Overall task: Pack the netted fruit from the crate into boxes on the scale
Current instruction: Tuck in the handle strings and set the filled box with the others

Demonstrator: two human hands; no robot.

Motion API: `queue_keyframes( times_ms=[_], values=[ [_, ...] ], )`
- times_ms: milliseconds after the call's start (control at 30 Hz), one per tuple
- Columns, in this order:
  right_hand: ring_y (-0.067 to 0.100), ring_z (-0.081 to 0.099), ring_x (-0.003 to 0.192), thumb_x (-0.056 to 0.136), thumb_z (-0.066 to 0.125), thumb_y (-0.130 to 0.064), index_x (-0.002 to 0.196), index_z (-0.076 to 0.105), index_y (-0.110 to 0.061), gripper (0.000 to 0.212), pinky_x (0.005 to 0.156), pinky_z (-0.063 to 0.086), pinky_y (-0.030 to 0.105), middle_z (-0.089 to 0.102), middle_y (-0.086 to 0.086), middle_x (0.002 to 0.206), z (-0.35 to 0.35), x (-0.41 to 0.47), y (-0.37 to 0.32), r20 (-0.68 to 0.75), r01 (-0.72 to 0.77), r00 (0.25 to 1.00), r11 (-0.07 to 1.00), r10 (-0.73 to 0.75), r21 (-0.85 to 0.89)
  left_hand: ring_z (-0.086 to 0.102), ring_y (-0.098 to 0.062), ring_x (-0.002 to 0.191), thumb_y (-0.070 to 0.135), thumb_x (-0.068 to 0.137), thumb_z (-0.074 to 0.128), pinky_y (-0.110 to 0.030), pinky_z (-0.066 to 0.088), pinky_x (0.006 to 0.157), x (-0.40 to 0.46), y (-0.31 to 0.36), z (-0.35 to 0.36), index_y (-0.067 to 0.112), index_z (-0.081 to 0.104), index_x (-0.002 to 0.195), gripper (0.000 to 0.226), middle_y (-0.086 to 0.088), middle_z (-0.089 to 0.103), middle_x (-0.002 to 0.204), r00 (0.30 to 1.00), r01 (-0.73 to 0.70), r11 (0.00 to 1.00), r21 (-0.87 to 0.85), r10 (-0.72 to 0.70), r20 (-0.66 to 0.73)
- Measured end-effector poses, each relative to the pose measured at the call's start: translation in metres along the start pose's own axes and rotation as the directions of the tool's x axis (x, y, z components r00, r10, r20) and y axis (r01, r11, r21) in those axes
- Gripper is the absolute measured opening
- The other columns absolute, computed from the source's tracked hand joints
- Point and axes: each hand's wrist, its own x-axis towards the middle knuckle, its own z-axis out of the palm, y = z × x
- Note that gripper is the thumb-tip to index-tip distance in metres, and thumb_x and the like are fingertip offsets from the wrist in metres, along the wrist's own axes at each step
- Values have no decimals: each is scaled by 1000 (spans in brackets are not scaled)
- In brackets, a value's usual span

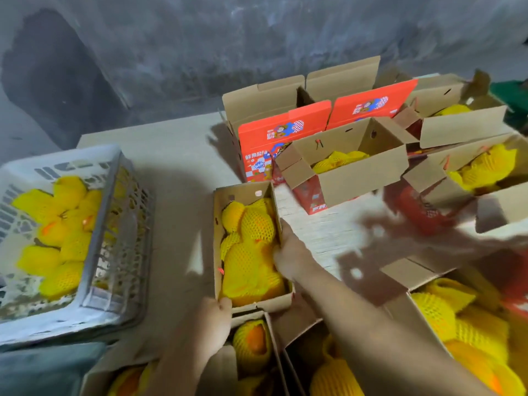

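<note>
**Full box held at its near end and right wall**

At the left edge of the table stands the white slatted crate, tilted a little, with netted fruit piled loosely inside. Each fruit wears a yellow foam net sleeve; the sleeve is soft and springy, so it should give a grippy, cushioned hold, while the fruit under it is likely firm, fairly heavy and open to bruising. I would take one fruit at a time round its middle, fingers spread over the net, rather than pulling on a loose net end, which could slip off.

Toward the middle of the table lies the open box, long and narrow, packed to the brim with netted fruit. Whether a scale sits under it cannot be told. The left hand grips the near end wall, thumb over the rim. The right hand grips the right side wall, its fingers reaching into the box against the fruit. The cardboard is thin and will probably bow under this load, so support low on two walls or beneath seems wiser than lifting by one rim.

Along the far right of the table stand more open boxes, some showing yellow nets. At the near edge sit further filled boxes.
</note>
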Motion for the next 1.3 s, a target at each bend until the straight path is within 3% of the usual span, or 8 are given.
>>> queue_keyframes(
  times_ms=[167, 300, 467, 600, 733, 900, 1067, 1300],
  values=[
    [41, 57, 128, 102, 47, -21, 161, 19, -32, 66, 110, 44, 49, 58, 16, 144, 1, -17, 1, 10, 3, 1000, 996, -2, -94, 60, -37, 85, 25, 110, 41, -35, 40, 70, -18, 0, 6, 0, 64, 92, 39, -16, 61, 83, 998, -49, 998, -36, 48, -31],
    [41, 56, 129, 102, 48, -22, 160, 14, -32, 68, 111, 43, 50, 57, 16, 142, 11, -47, 10, 39, -29, 999, 984, 36, -174, 61, -41, 119, 29, 108, 34, -41, 48, 98, -27, -7, -4, 5, 68, 116, 42, -24, 66, 127, 998, -60, 965, 257, 58, 16],
    [37, 57, 128, 103, 56, -36, 149, 33, -18, 55, 107, 45, 43, 60, 14, 138, -4, -99, 0, 18, 45, 999, 983, -42, -179, 20, -38, 155, 49, 110, 33, -51, 10, 126, -52, -10, -19, 25, 17, 166, 63, -5, 17, 172, 969, -223, 939, 261, 244, -51],
    [26, 56, 132, 101, 58, -30, 152, 41, -24, 54, 105, 42, 33, 58, 5, 146, -27, -160, -19, -178, 144, 972, 987, -154, -64, 49, -16, 139, 29, 105, 57, -38, 36, 116, -101, 15, -3, 37, 52, 144, 40, 6, 51, 147, 822, -558, 810, -182, 509, -254],
    [14, 65, 117, 99, 55, -21, 145, 52, -27, 46, 104, 49, 33, 63, -1, 139, -56, -222, -8, -315, 131, 944, 989, -103, 68, 60, 13, 116, 8, 104, 58, -19, 46, 101, -157, 47, 36, 46, 65, 115, 41, 17, 67, 129, 774, -524, 607, -598, 632, -37],
    [2, 63, 114, 96, 54, -10, 137, 60, -23, 43, 99, 48, 16, 68, -10, 128, -97, -286, 33, -478, 71, 879, 989, 0, 131, 64, 2, 121, 29, 86, 59, -29, 48, 106, -205, 74, 77, 48, 72, 114, 36, 23, 72, 121, 687, -503, 587, -634, 717, 118],
    [0, 64, 112, 100, 56, -20, 137, 59, -31, 38, 100, 53, 31, 67, -16, 130, -142, -327, 67, -574, 53, 818, 994, 13, 98, 62, 14, 110, 17, 104, 62, -4, 46, 86, -239, 99, 103, 60, 72, 106, 44, 32, 71, 111, 625, -532, 595, -602, 756, 195],
    [4, 56, 122, 101, 58, -27, 137, 58, -33, 37, 101, 48, 20, 65, -11, 133, -243, -365, 101, -633, 158, 746, 978, -210, -138, 69, 0, 112, 14, 105, 58, -31, 51, 100, -307, 179, 136, 44, 75, 112, 35, 23, 75, 113, 615, -565, 477, -673, 788, 42]
  ],
)
